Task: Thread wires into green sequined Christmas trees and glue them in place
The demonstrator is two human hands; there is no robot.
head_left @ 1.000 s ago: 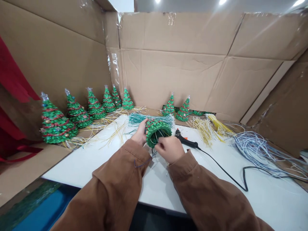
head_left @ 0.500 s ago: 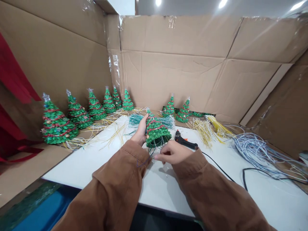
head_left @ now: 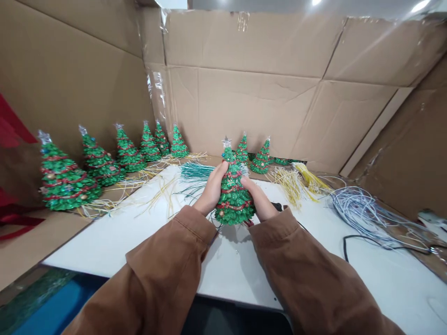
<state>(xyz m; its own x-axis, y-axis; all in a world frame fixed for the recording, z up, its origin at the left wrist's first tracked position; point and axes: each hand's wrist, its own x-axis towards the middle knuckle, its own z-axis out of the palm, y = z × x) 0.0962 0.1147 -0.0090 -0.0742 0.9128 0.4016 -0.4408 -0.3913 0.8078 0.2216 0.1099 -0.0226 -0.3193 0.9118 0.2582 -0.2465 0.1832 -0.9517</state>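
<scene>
A small green Christmas tree [head_left: 234, 197] with red garlands and a clear star on top stands upright between my hands, just above the white board [head_left: 226, 270]. My left hand [head_left: 212, 188] is closed on its left side, thumb along the upper branches. On the other side my right hand [head_left: 260, 200] grips it, with most fingers hidden behind the tree. A little wire and something reddish show under its base. Behind it lies a bundle of green wires [head_left: 197, 172]. The glue gun [head_left: 277, 206] is mostly covered by my right hand.
Several finished-looking trees [head_left: 129, 149] line the left side, with two more [head_left: 261, 157] at the back. Yellow and white wire bundles [head_left: 288, 184] and a coil of pale wire [head_left: 356, 209] lie to the right. Cardboard walls [head_left: 240, 102] enclose the board; a black cable [head_left: 370, 238] crosses the right.
The tree has gone from tilted, with its hollow base showing, to upright. My right hand has moved from the wires at the base to the tree's side. The view has shifted slightly.
</scene>
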